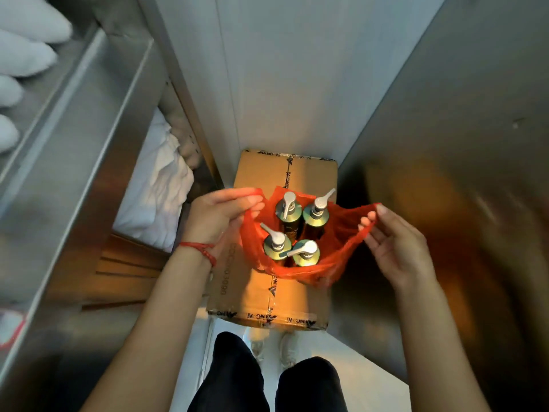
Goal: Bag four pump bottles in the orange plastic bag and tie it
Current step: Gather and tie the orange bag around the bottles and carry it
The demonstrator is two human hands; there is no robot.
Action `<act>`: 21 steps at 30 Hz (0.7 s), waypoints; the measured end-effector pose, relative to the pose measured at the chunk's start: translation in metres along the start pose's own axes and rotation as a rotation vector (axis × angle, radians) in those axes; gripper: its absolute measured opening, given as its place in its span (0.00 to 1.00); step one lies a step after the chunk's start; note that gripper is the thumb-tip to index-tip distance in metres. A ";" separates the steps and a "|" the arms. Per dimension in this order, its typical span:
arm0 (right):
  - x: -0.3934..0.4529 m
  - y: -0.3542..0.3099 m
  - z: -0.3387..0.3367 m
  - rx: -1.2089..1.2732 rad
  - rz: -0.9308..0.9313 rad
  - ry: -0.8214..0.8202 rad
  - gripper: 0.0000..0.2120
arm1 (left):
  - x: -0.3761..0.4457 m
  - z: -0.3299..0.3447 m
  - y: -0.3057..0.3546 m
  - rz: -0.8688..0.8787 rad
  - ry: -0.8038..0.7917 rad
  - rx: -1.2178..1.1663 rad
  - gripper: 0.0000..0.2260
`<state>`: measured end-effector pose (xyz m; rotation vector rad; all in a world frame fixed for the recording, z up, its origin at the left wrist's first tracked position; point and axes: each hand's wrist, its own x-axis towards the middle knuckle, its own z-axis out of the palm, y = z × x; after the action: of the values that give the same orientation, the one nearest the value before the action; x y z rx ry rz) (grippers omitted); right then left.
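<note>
Four pump bottles (294,230) stand inside orange bag (335,242), seemingly untied.

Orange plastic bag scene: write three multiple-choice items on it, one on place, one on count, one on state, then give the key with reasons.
1. Where does the orange plastic bag stand?
A. On a sealed cardboard box
B. On the steel shelf at left
C. On the floor by the shoes

2. How many pump bottles are in the bag?
A. Two
B. Three
C. Four

3. What state is the bag's mouth in?
A. Knotted shut
B. Held open, untied
C. Taped closed

Key: A, the bag rests on the taped cardboard box. C, four pump heads show: back left bottle, back right bottle, front left bottle, front right bottle. B, the left hand and right hand each have a grip on an edge, pulled apart, with no knot.
</note>
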<state>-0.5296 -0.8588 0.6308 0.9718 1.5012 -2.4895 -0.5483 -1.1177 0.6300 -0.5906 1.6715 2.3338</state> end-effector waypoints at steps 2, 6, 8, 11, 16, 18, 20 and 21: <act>-0.007 -0.014 0.008 0.006 -0.004 -0.033 0.03 | -0.006 0.008 0.009 0.035 0.008 0.053 0.06; -0.017 -0.029 0.022 -0.049 -0.008 -0.055 0.03 | -0.015 0.026 0.017 0.105 0.027 0.082 0.07; -0.021 -0.030 0.026 -0.098 -0.016 -0.063 0.04 | -0.016 0.030 0.017 0.111 0.032 0.099 0.08; -0.026 -0.026 0.028 -0.137 -0.030 -0.083 0.04 | -0.017 0.033 0.016 0.151 0.021 0.165 0.10; -0.029 -0.018 0.030 -0.208 -0.076 -0.124 0.07 | -0.012 0.024 0.015 0.235 0.107 0.305 0.11; -0.029 -0.016 0.030 -0.235 -0.098 -0.134 0.08 | -0.009 0.019 0.013 0.240 0.158 0.349 0.11; -0.030 -0.016 0.029 -0.240 -0.113 -0.138 0.08 | -0.009 0.016 0.013 0.233 0.189 0.366 0.10; -0.030 -0.016 0.029 -0.240 -0.117 -0.135 0.07 | -0.008 0.015 0.013 0.232 0.193 0.374 0.09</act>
<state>-0.5251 -0.8821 0.6690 0.6822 1.8051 -2.3215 -0.5491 -1.1071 0.6489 -0.5858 2.3044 2.0719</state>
